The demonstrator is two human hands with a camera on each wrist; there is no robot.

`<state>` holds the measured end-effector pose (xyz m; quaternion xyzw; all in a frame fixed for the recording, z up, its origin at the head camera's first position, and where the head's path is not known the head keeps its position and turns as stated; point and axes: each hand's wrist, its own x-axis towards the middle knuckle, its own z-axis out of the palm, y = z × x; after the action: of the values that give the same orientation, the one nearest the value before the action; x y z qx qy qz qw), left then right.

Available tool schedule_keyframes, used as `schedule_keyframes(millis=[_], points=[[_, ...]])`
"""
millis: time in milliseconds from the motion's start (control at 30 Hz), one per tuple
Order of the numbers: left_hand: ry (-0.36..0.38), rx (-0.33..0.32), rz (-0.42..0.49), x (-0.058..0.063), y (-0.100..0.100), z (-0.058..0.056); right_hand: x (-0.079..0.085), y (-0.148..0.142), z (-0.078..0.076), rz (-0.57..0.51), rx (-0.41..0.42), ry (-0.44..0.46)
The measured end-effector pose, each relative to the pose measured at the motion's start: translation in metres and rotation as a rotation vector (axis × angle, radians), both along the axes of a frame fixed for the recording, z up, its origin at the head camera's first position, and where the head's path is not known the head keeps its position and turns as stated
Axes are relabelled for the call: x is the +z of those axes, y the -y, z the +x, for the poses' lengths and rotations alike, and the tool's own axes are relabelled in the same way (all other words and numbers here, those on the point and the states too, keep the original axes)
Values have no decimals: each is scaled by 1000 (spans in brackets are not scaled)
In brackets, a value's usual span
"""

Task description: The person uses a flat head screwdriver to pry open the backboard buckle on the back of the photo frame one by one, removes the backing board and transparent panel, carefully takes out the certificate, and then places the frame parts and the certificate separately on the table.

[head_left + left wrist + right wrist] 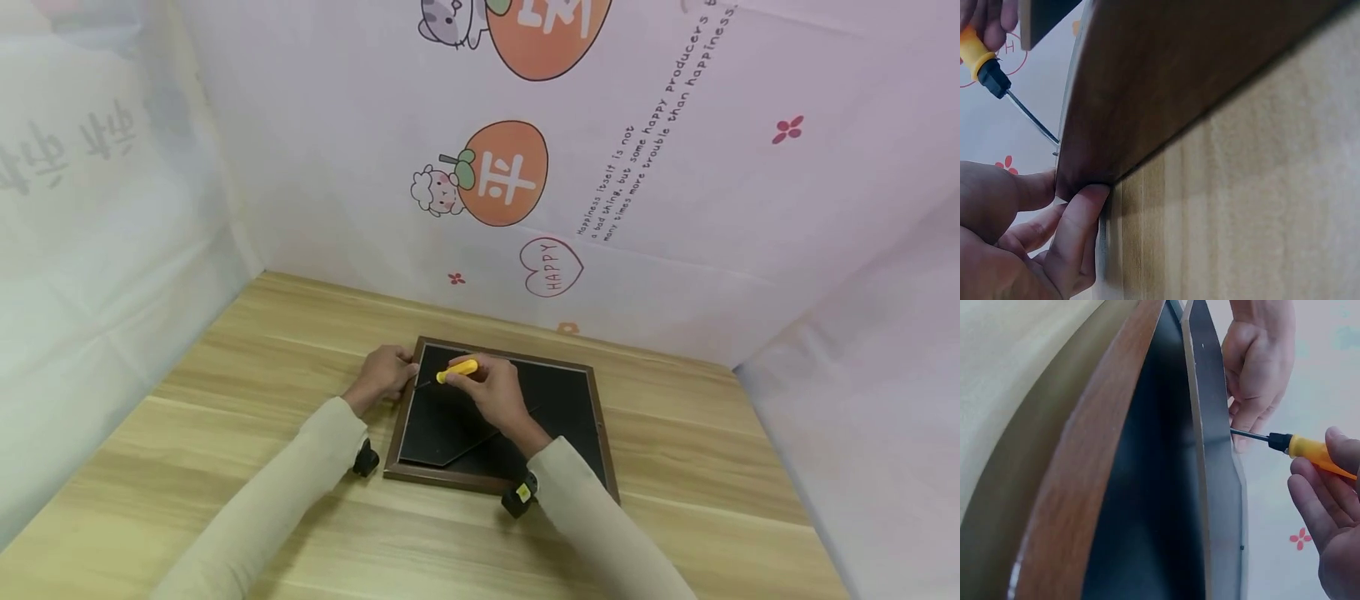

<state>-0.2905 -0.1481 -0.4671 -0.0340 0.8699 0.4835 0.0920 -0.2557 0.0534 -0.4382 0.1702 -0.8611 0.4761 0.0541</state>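
Note:
A picture frame (497,481) with a brown wooden border lies on the table, its black backing board (558,387) facing up. A dark flat panel (1213,419), apparently the frame's stand, rises a little off the backing. My right hand (497,396) holds a screwdriver (459,370) by its yellow handle, between thumb and fingers. The metal shaft (1034,120) slants down to the frame's left border, where the tip meets a tiny piece too small to make out. At that border my left hand (385,372) grips the frame, thumb on top and fingers against the side.
The wood-grain table (720,467) extends around the frame. Behind it rises a white printed sheet (652,275) with cartoon figures and lettering, and pale sheets (97,275) hang on both sides. A small black camera (366,459) sits at each wrist.

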Motion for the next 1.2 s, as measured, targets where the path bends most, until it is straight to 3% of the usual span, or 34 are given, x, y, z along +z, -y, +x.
schedule_keyframes(millis=[233,333,533,967,1200], points=[[3,-15,-15,2,-2,-2,8,6,5,130,45,-198],[0,-22,-34,3,-3,-3,17,7,5,142,48,-235],[20,-24,-17,4,-2,-4,21,-3,3,107,-30,-141],[52,-98,-50,11,0,-9,-1,-41,7,-36,-137,15],[90,-79,-74,18,-4,-11,-10,-55,14,-62,-162,72]])
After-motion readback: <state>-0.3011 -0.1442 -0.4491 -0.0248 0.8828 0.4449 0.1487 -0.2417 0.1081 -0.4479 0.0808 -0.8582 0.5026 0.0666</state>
